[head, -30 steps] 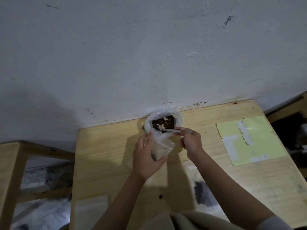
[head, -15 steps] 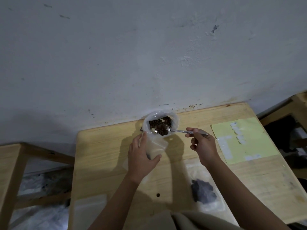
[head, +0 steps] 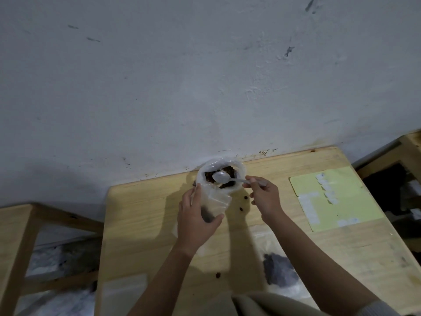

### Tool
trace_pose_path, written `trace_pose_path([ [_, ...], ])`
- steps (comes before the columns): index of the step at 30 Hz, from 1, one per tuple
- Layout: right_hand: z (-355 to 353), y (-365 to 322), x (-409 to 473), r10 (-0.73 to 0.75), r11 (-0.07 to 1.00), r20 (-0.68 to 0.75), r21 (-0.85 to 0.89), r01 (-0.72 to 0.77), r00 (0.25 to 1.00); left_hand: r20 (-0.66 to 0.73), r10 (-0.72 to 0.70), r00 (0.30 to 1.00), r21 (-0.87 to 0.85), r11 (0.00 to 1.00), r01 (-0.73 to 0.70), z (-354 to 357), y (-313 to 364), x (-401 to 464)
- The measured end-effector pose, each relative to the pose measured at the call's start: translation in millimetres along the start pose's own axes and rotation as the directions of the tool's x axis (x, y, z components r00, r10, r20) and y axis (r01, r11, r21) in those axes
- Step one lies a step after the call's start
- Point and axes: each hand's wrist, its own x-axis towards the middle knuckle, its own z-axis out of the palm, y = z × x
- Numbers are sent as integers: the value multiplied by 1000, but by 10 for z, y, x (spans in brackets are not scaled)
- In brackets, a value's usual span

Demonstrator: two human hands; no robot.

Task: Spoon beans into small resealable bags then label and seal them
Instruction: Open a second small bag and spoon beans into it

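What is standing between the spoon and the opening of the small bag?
Nothing visible. The spoon, held by the right hand, sits over the beans in the large bag. The small bag in the left hand is just below it.

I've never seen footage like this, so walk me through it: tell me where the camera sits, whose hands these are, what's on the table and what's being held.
There is no machine here. A camera worn on a person's head looks down at their own two bare hands. The left hand holds a small clear bag open, with a few dark beans at its bottom. The right hand holds a spoon over a larger open plastic bag of beans by the wall. On the wooden table lie a yellow sheet of white labels, some stray beans, and a filled bag near the person.
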Motion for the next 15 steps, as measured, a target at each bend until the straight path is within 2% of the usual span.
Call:
trace_pose_path([
  [4,112,102,93,15,995,-36,-100,-18,999,-14,-7,1000,-71,997,6,-27,24,-7],
  [6,97,144,78,-32,964,-126,-267,-2,992,-33,-13,999,-92,996,10,-42,45,-20],
  [8,37,148,-25,-223,887,-208,-449,109,952,-56,-15,998,-109,994,9,-49,63,-36],
  [9,-3,130,-100,-345,850,-198,-480,216,918,-68,-15,998,-119,993,6,-48,75,-49],
  [11,-86,77,-270,-467,817,-59,-411,404,882,-92,-18,996,-141,990,4,-50,122,-81],
  [12,-120,34,-368,-446,835,43,-341,432,894,-103,-18,994,-150,989,2,-49,153,-99],
  [14,-151,-29,-530,-325,896,228,-237,376,918,-118,-3,993,-159,987,-16,-49,226,-143],
  [15,-152,-38,-587,-277,921,268,-200,335,923,-113,10,994,-167,986,-28,-52,271,-175],
])
